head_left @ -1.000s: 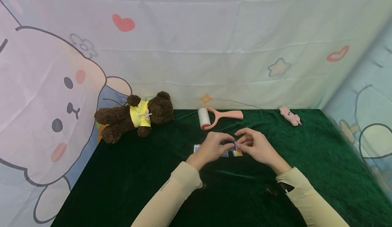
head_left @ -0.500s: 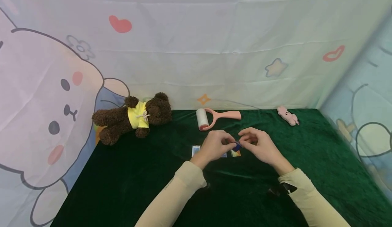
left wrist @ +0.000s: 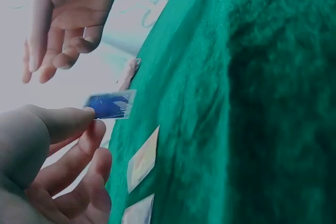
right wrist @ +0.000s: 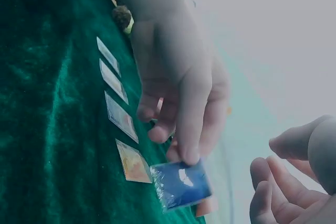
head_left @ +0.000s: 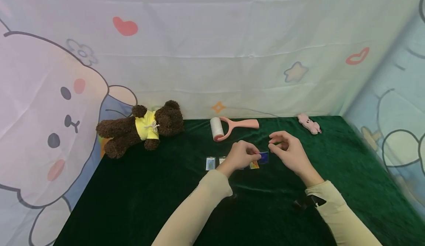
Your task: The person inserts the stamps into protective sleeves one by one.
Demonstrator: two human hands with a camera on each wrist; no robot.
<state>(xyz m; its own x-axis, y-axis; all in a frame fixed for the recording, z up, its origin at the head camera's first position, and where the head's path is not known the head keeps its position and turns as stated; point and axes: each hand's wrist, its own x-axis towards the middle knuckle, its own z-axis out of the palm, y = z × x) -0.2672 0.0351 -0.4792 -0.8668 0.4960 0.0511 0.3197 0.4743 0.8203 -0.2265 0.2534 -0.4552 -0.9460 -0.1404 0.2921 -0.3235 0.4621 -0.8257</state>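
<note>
Between thumb and fingers, my left hand [head_left: 239,156] pinches a small blue card [head_left: 264,158] in a shiny clear sleeve. The left wrist view shows that blue card [left wrist: 111,106] held by one edge, above the cloth. To its right my right hand [head_left: 289,154] hovers apart from the card, fingers loosely bent and holding nothing. A row of several small sleeved cards lies on the green cloth; the orange-yellow card [right wrist: 133,162] is at the end nearest the blue one. In the head view my left hand partly covers the row, with a light blue card [head_left: 210,163] at its left end.
A pink-handled lint roller [head_left: 232,127] lies behind the hands. At the back left a brown teddy bear [head_left: 142,128] in a yellow top lies on its side, and a small pink plush toy [head_left: 309,124] sits back right. Green velvet cloth [head_left: 126,201] covers the table.
Both hands were together at the blue card; my right hand has moved away to the right and up. The left hand keeps the card, now turned to show its face.
</note>
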